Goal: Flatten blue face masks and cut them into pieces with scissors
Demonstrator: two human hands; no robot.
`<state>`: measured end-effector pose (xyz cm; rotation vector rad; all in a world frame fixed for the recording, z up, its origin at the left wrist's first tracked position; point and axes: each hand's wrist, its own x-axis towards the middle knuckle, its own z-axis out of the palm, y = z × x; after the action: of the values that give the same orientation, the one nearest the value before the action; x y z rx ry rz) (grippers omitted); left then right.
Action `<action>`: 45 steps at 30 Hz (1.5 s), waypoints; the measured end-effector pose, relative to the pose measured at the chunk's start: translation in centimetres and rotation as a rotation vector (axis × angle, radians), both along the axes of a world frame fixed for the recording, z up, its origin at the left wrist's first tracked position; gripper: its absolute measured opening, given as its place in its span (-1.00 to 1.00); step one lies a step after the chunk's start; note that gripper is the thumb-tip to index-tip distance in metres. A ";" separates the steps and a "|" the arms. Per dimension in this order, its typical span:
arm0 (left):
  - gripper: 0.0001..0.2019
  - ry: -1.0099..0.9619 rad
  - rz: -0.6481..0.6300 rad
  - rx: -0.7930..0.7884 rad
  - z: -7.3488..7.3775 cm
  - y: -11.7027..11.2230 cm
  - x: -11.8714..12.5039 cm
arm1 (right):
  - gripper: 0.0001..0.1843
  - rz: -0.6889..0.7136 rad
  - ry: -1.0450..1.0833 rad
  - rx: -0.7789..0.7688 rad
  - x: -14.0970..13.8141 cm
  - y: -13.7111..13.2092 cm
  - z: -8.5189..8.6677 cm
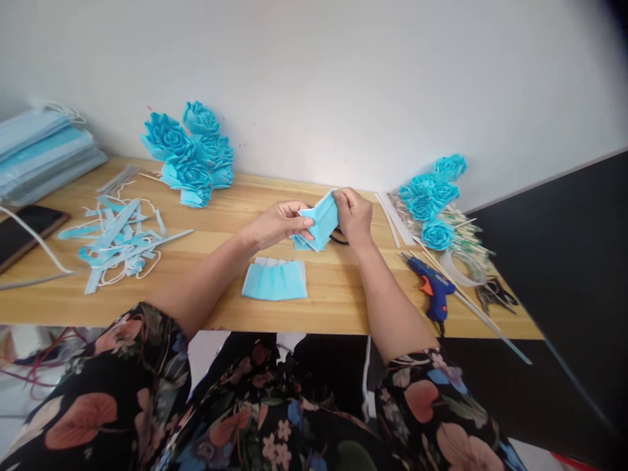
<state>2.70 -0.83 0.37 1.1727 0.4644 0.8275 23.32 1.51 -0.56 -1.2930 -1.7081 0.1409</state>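
Note:
Both my hands hold a blue-and-white piece of face mask fabric (pixel 324 220) above the middle of the table. My left hand (pixel 280 224) pinches its left edge between thumb and fingers. On the opposite side my right hand (pixel 354 214) grips the upper right corner with closed fingers. Below them lies another cut mask piece (pixel 275 280), blue with a white strip along its far edge. Partly hidden beneath the held fabric are more blue pieces (pixel 301 243) and a dark ring-like handle (pixel 338 237), whose tool I cannot make out.
Blue fabric roses (pixel 189 154) stand at the back left, others (pixel 426 196) at the right by thin sticks. Mask trimmings (pixel 122 235), a phone (pixel 34 229) and stacked masks (pixel 42 154) lie left. A blue glue gun (pixel 432 284) and pliers (pixel 495 294) lie right.

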 end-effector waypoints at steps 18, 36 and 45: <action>-0.62 -0.028 0.371 -0.105 -2.5 2.0 0.0 | -0.51 -0.111 0.018 0.100 0.5 0.2 0.2; -0.55 -0.046 0.356 -0.126 -2.4 2.0 0.3 | -0.52 -0.133 0.024 0.116 0.2 0.3 0.2; -0.58 -0.062 0.368 -0.098 -2.5 1.8 0.5 | -0.52 -0.140 0.025 0.115 0.3 0.2 0.3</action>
<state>3.22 1.01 -2.17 0.9814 0.6735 1.1410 23.65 1.75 -0.30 -1.3147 -1.5759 -0.0224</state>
